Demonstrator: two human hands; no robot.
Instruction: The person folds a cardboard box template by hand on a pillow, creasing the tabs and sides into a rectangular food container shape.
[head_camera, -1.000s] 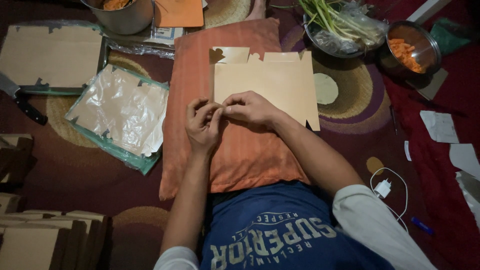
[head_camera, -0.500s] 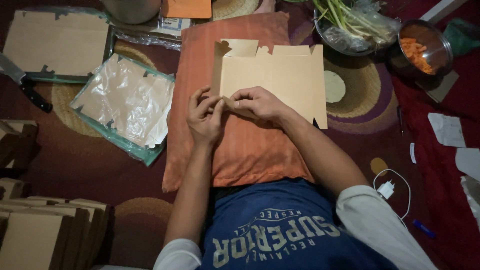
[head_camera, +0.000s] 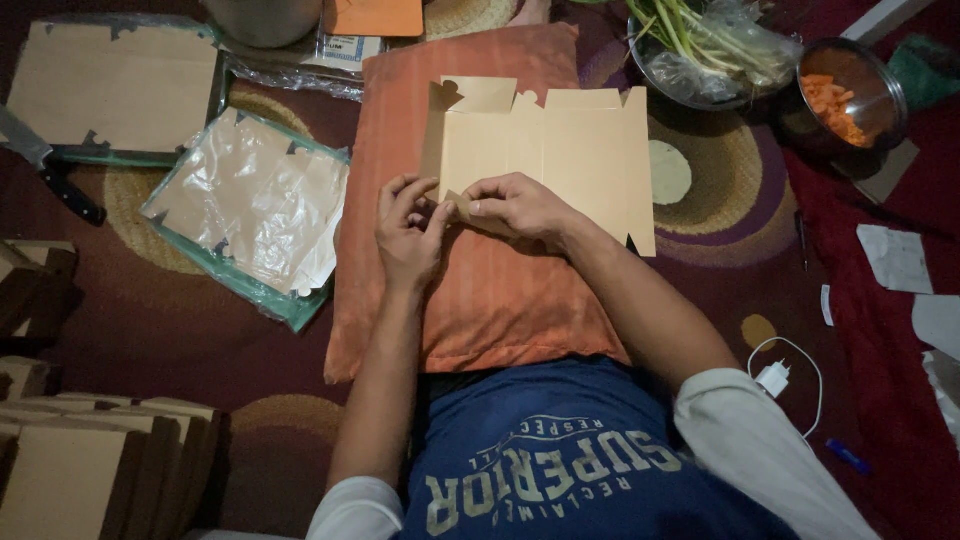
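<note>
We see both hands, left hand (head_camera: 408, 232) and right hand (head_camera: 512, 206), pinching a corner flap of the cardboard sheet (head_camera: 560, 150) mid-frame; the soft pillow (head_camera: 490, 300) beneath could let that fold crease crooked.

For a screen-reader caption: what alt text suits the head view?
Left hand and right hand pinch the near edge of a flat tan cardboard box blank lying on an orange striped pillow; a metal bowl of chopped carrot sits beyond.
</note>
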